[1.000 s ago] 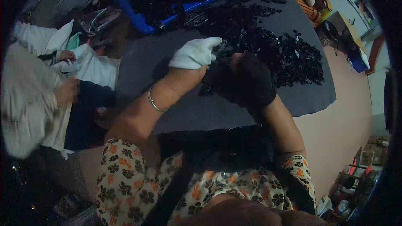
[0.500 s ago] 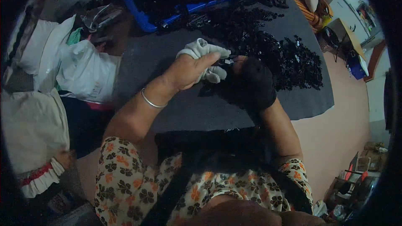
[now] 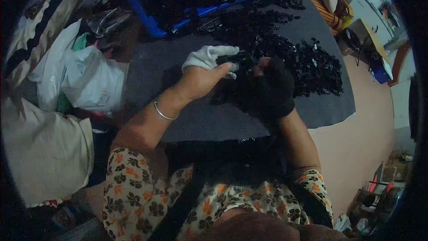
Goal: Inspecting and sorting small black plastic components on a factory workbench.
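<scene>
Black piece (image 3: 241, 58) lies in the left hand (image 3: 206, 70), pinched between thumb and fingers.

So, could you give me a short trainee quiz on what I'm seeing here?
1. Multiple choice: the glove on the right hand is: A white, B black, C red.
2. True or false: the silver bangle is on the left wrist.
3. Fill in: loose black pieces lie on the grey tabletop; more lie in a ____ bin.

Key: 1 B; 2 true; 3 blue.
</scene>
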{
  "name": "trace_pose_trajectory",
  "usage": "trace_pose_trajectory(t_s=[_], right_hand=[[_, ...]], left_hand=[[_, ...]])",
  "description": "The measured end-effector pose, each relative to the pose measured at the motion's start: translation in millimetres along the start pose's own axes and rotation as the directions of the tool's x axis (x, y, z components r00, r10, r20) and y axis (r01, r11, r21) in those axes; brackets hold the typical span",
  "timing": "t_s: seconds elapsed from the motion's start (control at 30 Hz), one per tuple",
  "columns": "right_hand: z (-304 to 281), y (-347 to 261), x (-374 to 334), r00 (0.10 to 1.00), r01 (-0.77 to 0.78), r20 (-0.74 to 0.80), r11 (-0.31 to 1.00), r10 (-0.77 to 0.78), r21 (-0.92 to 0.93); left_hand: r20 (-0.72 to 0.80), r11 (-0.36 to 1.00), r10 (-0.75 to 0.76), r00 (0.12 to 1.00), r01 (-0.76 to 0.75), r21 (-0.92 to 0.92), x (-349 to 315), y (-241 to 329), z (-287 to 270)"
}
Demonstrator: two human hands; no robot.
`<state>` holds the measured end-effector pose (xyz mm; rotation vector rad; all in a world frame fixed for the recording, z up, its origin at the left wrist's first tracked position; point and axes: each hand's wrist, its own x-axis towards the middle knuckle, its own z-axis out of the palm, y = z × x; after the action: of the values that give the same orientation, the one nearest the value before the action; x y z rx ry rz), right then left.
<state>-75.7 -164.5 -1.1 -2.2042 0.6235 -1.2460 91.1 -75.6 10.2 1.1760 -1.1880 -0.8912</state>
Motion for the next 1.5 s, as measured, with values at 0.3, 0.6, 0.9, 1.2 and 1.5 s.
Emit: trace_pose_trajectory(t_s=[0.3,0.6,0.9,1.2,1.5], right_hand=[[0.1,7.5,6.8,0.850,-0.494,0.422,0.757,0.315,0.429],[-10.4,-2.9,7.9,0.766,-0.626,0.558,0.567,0.319,0.536],[0.2,0.7,2.4,0.903,-0.315,0.376,0.915,0.207,0.253],[0.7,-7.0,3.3,0.810,-0.513,0.508,0.774,0.293,0.371],[-36.4,-15.8,-10.2,0.911,-0.084,0.407,0.996,0.068,0.022]], left_hand=[[0.035,0.859,0.357,0.934,-0.342,0.382,-7.0,8.7,14.8],[0.228,0.634,0.425,0.876,-0.467,0.616,-9.7,30.7,26.9],[-0.023,0.946,0.092,0.995,-0.080,0.315,-2.8,16.1,11.7],[0.238,0.922,0.137,0.962,-0.212,0.324,-6.6,7.5,-0.6],[0.179,0.454,0.464,0.868,-0.406,0.794,33.2,-7.4,-45.5]])
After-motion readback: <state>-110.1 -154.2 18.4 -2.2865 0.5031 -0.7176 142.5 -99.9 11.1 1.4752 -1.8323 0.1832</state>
